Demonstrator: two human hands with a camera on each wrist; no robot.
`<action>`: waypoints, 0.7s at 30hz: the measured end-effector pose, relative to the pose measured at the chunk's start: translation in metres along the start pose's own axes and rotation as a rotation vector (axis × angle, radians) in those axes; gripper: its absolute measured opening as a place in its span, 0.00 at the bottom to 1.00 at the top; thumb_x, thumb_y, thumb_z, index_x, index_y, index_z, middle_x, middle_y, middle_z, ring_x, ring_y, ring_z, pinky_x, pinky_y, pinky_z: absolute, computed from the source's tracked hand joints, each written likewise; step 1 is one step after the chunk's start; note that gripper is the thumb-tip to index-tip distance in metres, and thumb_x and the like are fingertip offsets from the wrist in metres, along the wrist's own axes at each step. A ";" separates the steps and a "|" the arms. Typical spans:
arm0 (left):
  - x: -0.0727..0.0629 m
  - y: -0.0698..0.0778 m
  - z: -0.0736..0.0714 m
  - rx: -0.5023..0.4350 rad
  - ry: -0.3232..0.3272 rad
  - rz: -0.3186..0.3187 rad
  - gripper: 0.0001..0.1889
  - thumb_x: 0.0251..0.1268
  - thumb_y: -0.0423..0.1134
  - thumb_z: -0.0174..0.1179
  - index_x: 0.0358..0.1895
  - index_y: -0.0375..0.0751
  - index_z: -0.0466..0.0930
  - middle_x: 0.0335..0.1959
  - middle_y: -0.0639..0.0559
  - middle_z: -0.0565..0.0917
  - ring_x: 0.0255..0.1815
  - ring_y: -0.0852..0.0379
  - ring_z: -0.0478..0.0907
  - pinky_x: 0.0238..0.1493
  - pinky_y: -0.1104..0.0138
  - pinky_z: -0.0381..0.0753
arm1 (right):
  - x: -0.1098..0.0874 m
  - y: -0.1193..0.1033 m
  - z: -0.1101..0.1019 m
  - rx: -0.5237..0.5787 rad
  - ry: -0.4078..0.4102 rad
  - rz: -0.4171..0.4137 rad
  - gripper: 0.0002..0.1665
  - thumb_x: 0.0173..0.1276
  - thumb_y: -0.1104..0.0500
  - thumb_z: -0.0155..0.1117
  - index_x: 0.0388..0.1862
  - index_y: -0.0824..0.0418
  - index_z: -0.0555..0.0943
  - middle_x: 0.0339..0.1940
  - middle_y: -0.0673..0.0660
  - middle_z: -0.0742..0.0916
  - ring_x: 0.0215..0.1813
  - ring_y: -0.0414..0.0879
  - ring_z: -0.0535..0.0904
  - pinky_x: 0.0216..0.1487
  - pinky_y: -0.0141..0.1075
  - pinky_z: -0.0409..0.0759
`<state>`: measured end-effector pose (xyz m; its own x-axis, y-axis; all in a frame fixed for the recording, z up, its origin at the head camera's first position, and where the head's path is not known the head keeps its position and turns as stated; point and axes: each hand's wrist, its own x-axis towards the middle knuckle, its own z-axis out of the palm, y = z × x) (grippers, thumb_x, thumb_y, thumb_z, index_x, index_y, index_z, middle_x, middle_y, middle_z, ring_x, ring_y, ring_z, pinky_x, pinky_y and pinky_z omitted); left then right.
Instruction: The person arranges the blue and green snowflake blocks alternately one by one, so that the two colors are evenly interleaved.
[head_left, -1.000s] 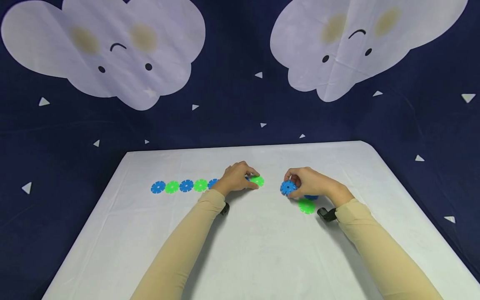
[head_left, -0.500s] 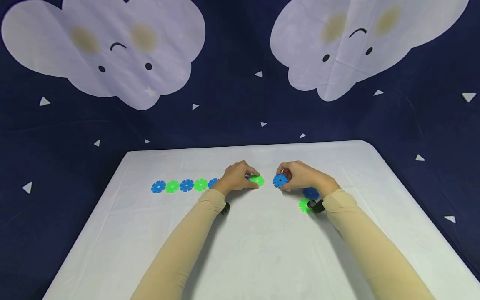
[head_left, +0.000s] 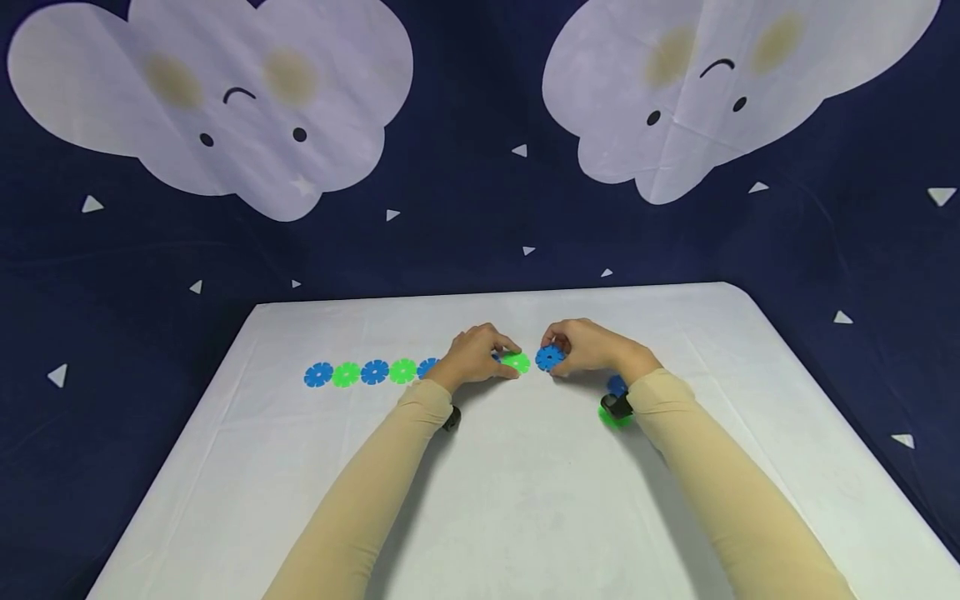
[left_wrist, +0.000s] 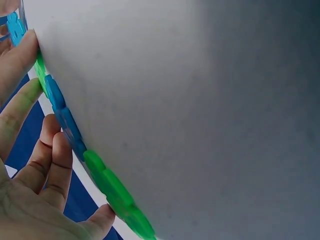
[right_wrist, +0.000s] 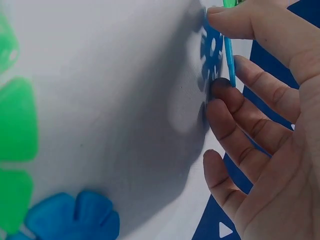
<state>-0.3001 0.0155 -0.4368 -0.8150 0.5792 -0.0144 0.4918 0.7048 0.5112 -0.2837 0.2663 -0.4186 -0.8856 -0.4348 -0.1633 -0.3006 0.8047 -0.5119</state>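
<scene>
My left hand (head_left: pixel 471 357) lies over the right part of a row of notched interlocking discs. Its thumb and index finger pinch the edges of the green disc (head_left: pixel 517 362) at the row's end; a blue disc (left_wrist: pixel 65 117) beside it shows under the fingers in the left wrist view. Just to the right, my right hand (head_left: pixel 592 346) pinches a blue disc (head_left: pixel 550 358) between thumb and fingertips. That disc appears edge-on (right_wrist: pixel 230 60) in the right wrist view, with a small gap to the green one in the head view.
Leftward the row runs on with alternating blue (head_left: pixel 318 375) and green (head_left: pixel 347 374) discs, partly hidden by the left hand. Under the right wrist lie a loose blue disc (head_left: pixel 617 384) and a green disc (head_left: pixel 617 419), partly covered by a black wrist camera (head_left: pixel 617 406). A white cloth (head_left: pixel 525 500) covers the table.
My right hand has carried the blue disc leftward and slightly farther away, close to the green end disc. The left hand has stayed in place.
</scene>
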 end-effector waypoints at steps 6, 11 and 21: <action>0.000 0.001 -0.001 -0.003 -0.003 -0.006 0.22 0.60 0.48 0.82 0.58 0.54 0.92 0.50 0.51 0.88 0.53 0.53 0.81 0.70 0.41 0.74 | 0.003 -0.001 0.000 -0.011 -0.015 -0.013 0.28 0.58 0.56 0.84 0.56 0.61 0.86 0.46 0.55 0.89 0.47 0.46 0.82 0.56 0.45 0.83; 0.000 0.001 -0.001 -0.011 0.000 -0.011 0.22 0.59 0.47 0.82 0.58 0.53 0.92 0.49 0.51 0.88 0.54 0.53 0.81 0.73 0.39 0.72 | 0.006 -0.003 0.002 -0.007 -0.023 -0.021 0.27 0.58 0.56 0.85 0.56 0.60 0.86 0.46 0.55 0.88 0.48 0.47 0.82 0.56 0.44 0.83; 0.002 -0.001 0.000 -0.008 0.001 -0.001 0.23 0.59 0.47 0.82 0.58 0.52 0.92 0.49 0.52 0.89 0.55 0.52 0.81 0.74 0.36 0.70 | 0.008 -0.005 0.003 0.002 -0.031 -0.003 0.28 0.58 0.56 0.85 0.56 0.61 0.86 0.48 0.57 0.88 0.50 0.49 0.82 0.60 0.47 0.83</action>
<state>-0.3018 0.0158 -0.4374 -0.8157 0.5782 -0.0144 0.4885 0.7020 0.5183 -0.2885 0.2578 -0.4200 -0.8735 -0.4492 -0.1878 -0.3023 0.8027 -0.5141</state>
